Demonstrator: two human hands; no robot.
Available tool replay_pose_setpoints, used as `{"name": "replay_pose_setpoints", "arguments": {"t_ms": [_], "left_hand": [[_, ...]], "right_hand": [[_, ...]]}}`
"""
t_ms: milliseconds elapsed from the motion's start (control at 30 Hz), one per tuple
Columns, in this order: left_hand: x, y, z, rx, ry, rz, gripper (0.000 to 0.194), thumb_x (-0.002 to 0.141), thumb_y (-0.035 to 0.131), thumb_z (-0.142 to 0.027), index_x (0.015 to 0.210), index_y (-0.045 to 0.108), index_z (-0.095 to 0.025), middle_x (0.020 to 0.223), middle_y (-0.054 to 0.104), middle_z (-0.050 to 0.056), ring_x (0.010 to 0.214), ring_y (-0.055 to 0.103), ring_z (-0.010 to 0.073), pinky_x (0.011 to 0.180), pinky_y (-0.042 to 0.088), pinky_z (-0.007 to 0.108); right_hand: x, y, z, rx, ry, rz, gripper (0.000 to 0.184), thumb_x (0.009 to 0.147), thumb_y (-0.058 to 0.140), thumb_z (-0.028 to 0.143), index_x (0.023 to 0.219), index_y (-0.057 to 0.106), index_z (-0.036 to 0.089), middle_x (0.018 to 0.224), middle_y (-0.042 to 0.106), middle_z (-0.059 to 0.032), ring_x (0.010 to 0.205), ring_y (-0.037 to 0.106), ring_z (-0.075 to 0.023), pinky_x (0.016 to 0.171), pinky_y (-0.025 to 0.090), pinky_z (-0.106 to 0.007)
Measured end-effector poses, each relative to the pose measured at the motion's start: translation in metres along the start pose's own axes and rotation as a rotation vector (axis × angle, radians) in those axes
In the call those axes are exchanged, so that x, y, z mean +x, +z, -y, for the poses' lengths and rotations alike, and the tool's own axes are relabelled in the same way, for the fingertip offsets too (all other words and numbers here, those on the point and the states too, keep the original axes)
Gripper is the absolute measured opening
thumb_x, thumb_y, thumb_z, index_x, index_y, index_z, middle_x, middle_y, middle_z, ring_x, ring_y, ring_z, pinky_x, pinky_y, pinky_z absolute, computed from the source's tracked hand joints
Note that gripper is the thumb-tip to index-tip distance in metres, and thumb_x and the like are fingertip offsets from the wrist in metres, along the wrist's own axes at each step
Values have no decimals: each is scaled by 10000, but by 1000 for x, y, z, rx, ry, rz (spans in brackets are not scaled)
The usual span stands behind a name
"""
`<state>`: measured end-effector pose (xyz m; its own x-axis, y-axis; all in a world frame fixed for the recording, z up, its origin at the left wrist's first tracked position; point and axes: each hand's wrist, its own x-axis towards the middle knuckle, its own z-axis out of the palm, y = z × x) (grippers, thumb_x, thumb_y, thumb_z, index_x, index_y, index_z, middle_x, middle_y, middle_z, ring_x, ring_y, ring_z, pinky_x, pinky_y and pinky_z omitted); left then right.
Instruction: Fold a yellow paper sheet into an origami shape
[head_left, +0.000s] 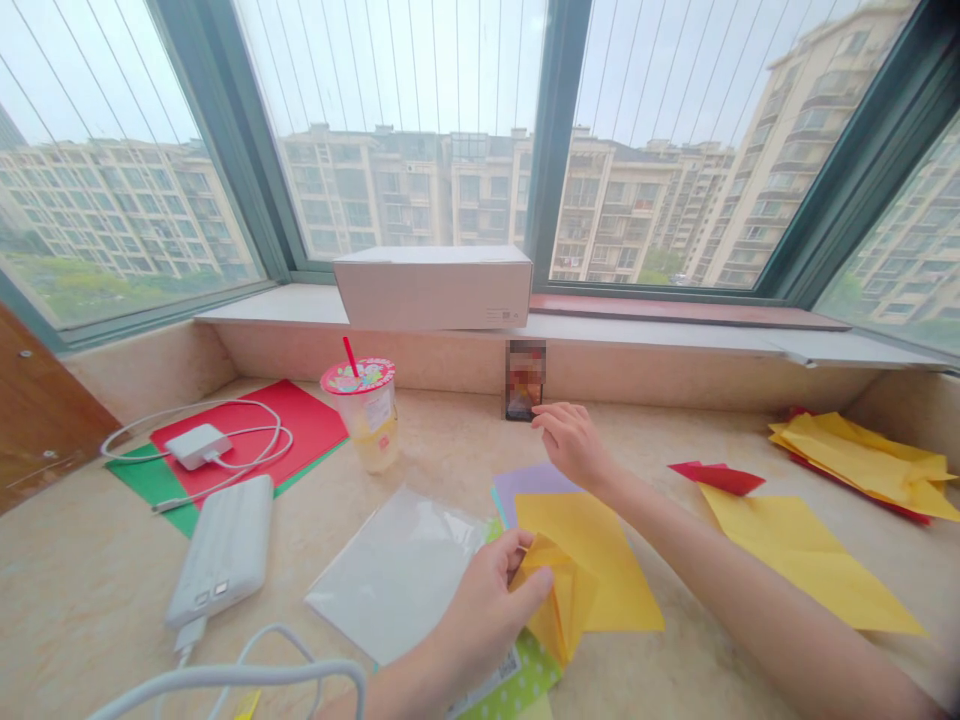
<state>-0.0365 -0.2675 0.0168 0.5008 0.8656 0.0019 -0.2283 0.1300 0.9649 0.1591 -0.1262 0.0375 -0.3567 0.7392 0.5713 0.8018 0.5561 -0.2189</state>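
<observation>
My left hand (pixel 491 600) pinches a partly folded piece of yellow origami paper (pixel 561 605) between thumb and fingers. Beneath it lie a flat yellow sheet (pixel 619 560), a purple sheet (pixel 534 484) and a green polka-dot packet (pixel 536 675). My right hand (pixel 574 440) reaches forward to a phone (pixel 525 385) that leans upright against the low wall, its screen blurred. The fingertips are at the phone's lower right corner; whether they touch it I cannot tell. Those fingers are bent, with nothing seen in them.
On the left are a drink cup (pixel 371 420) with a red straw, a white power bank (pixel 223 550), a charger (pixel 198 445) with cables, and red paper (pixel 300 425). A clear plastic sleeve (pixel 397 570) lies centrally. Yellow papers (pixel 862 450) and a red folded piece (pixel 720 477) lie right. A white box (pixel 435 290) sits on the ledge.
</observation>
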Motion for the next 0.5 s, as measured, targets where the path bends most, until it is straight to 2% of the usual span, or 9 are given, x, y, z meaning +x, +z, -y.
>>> {"name": "replay_pose_setpoints", "arguments": {"t_ms": [100, 167, 233, 333, 500], "left_hand": [[0, 1, -2, 50, 11, -22, 254, 876, 698, -357, 1032, 640, -166, 1030, 737, 101, 949, 696, 263, 898, 520, 385], [0, 1, -2, 109, 17, -46, 232, 882, 676, -350, 1017, 636, -165, 1003, 737, 95, 933, 691, 258, 877, 516, 373], [0, 1, -3, 157, 25, -50, 221, 881, 662, -339, 1013, 633, -164, 993, 735, 92, 946, 685, 261, 862, 508, 361], [-1, 2, -6, 197, 31, -43, 225, 870, 658, -335, 1011, 636, -161, 985, 732, 89, 955, 680, 265, 854, 501, 353], [-3, 3, -11, 217, 48, -26, 258, 871, 662, -365, 1017, 644, -153, 1027, 730, 110, 949, 681, 272, 857, 507, 367]], "right_hand": [[-41, -32, 38, 102, 88, 17, 271, 987, 441, 157, 1133, 665, 202, 1104, 757, -77, 971, 692, -200, 843, 532, -334], [-74, -52, 63, 358, 253, 139, 225, 992, 507, 284, 1149, 664, 245, 1083, 753, -49, 891, 699, -197, 765, 555, -322], [-104, -63, 83, 478, 380, 192, 232, 963, 565, 335, 1157, 671, 264, 1063, 747, -50, 882, 692, -212, 729, 555, -329], [-131, -65, 99, 570, 475, 185, 250, 927, 607, 330, 1160, 671, 267, 1076, 734, -57, 883, 674, -221, 756, 556, -349], [-137, -54, 100, 635, 449, 150, 176, 916, 592, 275, 1058, 692, 245, 997, 723, -47, 808, 646, -202, 772, 540, -350]]}}
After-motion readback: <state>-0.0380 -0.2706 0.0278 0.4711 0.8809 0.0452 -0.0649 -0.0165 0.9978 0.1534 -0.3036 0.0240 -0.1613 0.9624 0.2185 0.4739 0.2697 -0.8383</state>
